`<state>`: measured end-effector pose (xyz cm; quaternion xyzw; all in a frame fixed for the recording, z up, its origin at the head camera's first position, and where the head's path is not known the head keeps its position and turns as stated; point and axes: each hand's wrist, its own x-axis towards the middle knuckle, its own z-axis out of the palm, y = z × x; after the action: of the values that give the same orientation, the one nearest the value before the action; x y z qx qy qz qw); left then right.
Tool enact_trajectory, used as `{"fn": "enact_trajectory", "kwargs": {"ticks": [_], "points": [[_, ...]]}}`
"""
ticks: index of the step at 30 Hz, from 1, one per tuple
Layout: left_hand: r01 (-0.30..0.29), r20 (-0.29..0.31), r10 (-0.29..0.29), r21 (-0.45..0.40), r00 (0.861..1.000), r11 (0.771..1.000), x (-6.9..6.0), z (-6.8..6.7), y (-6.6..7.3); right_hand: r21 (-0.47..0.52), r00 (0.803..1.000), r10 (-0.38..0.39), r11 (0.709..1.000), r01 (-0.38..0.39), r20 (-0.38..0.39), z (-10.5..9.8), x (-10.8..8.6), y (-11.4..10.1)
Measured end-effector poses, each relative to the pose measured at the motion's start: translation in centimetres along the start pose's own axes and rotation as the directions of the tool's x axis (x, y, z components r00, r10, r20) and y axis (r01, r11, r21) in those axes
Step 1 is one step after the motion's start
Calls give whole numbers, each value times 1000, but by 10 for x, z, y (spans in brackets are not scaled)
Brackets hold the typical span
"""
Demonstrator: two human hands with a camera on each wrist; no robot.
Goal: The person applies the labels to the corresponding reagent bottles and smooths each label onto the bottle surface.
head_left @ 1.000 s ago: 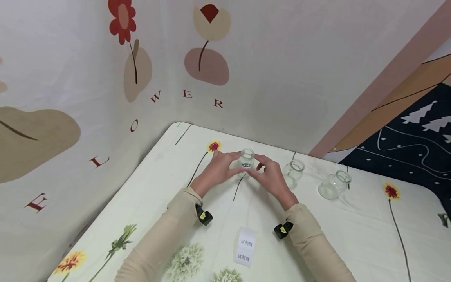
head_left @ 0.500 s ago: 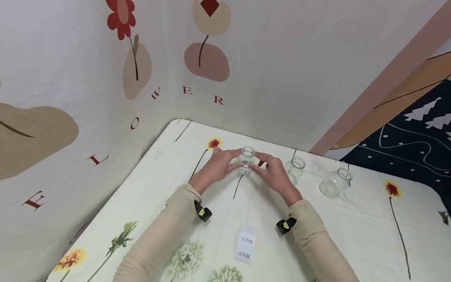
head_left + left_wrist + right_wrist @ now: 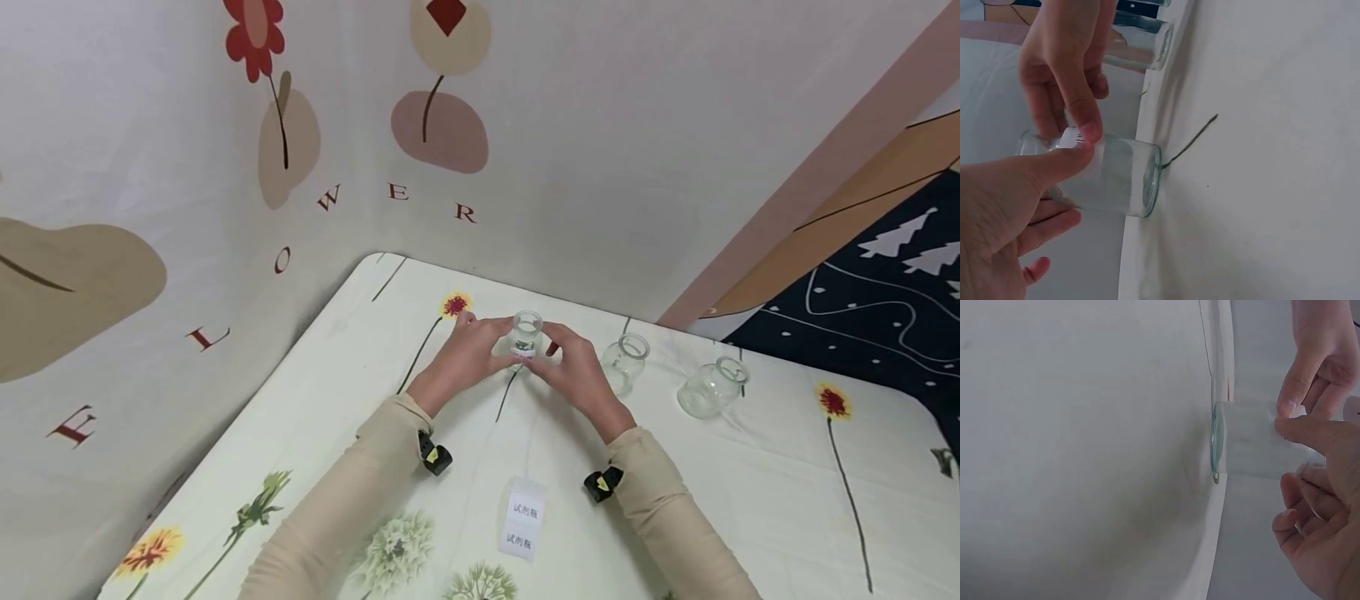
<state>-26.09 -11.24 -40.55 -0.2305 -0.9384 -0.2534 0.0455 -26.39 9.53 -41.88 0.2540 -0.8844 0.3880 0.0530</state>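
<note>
A small clear glass bottle (image 3: 527, 325) with a wide rim stands upright on the table between my two hands. A white label (image 3: 1071, 138) with dark print lies against its front. My left hand (image 3: 467, 357) holds the bottle from the left, its thumb on the label and its fingers behind the glass. From the other side my right hand (image 3: 573, 367) grips the same bottle, its thumb tip touching the label beside the left thumb. The thumbs cover part of the label. In the left wrist view the bottle's base (image 3: 1150, 181) shows below both hands.
Two more glass bottles stand to the right: one upright (image 3: 626, 360) close by my right hand, another (image 3: 711, 389) farther off. A strip of two printed white labels (image 3: 522, 518) lies on the flower-patterned tablecloth (image 3: 360, 375) nearer me. A patterned fabric wall (image 3: 585, 208) rises behind the table.
Half a second ago the thumbs were apart with the label showing between them; now their tips meet over it. The bottle stays in nearly the same place.
</note>
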Motion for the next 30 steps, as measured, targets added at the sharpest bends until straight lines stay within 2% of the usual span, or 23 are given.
{"fn": "enact_trajectory", "kwargs": {"ticks": [3, 6, 15, 21, 30], "points": [[-3, -42, 5, 43, 999, 999, 0, 2, 2, -25, 1000, 2, 1000, -2, -9, 1, 1, -1], [-3, -57, 7, 70, 998, 998, 1, 3, 3, -38, 1000, 7, 999, -7, 1, -2, 3, -3], [11, 7, -11, 33, 1000, 999, 2, -2, 1, -56, 998, -2, 998, 5, 59, -9, 4, -2], [-7, 7, 7, 38, 1000, 999, 0, -3, 2, -14, 997, -12, 1000, 13, 80, -11, 3, 1], [0, 45, -3, 58, 999, 998, 1, -8, 1, -58, 995, -55, 996, 60, 84, -17, 6, -2]]}}
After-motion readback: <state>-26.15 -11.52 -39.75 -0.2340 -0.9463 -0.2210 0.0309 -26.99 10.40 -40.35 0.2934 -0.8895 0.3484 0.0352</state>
